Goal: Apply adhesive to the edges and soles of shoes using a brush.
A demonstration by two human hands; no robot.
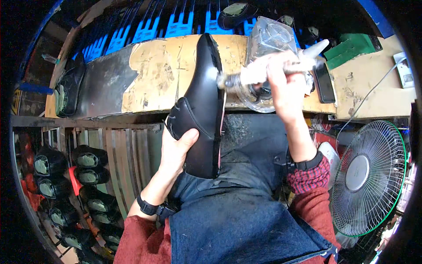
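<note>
Scuffed yellow bench behind a shiny black shoe.
Left hand grips the shoe; right hand squeezes a white brush.

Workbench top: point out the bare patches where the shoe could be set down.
Bare: the workbench between the held black shoe and the shoe at its left end. Also the right shelf beside the phone. Crowded: around the clear jar by the right hand.
</note>
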